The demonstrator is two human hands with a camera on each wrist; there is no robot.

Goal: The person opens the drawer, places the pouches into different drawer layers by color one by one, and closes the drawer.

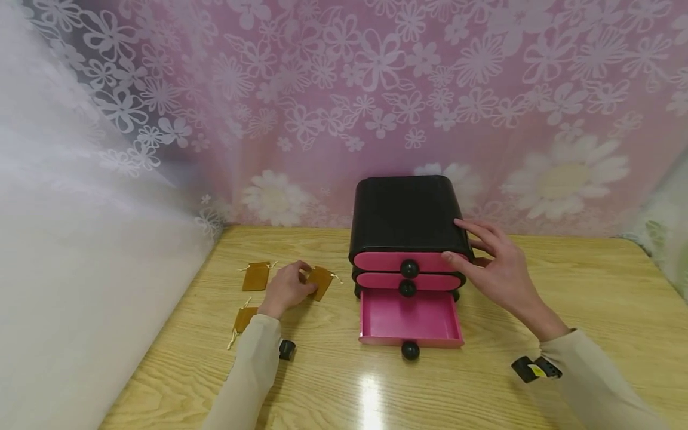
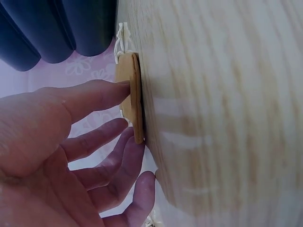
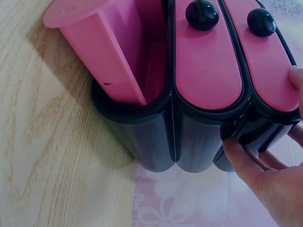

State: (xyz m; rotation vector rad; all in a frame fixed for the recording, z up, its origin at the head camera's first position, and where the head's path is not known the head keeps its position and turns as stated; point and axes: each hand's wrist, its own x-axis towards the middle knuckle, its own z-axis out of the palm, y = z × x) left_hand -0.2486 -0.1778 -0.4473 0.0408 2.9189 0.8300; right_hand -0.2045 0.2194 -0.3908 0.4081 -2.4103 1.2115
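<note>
A small brown drawstring pouch (image 1: 321,282) lies on the table left of the drawer unit. My left hand (image 1: 288,289) pinches its near side, thumb on its face and fingertips at its edge, as the left wrist view shows. The black mini drawer unit (image 1: 405,212) has three pink drawers with round black knobs. Its bottom drawer (image 1: 411,316) is pulled out, with nothing inside; the upper two are closed. My right hand (image 1: 500,266) rests on the unit's right side, fingers spread, thumb at the right end of the top drawer (image 3: 272,61).
Two more brown pouches lie at the left, one farther back (image 1: 255,276) and one (image 1: 244,318) partly behind my left forearm. A pink flowered curtain (image 1: 333,119) hangs behind the wooden table (image 1: 322,382). White sheeting (image 1: 97,239) borders the left side.
</note>
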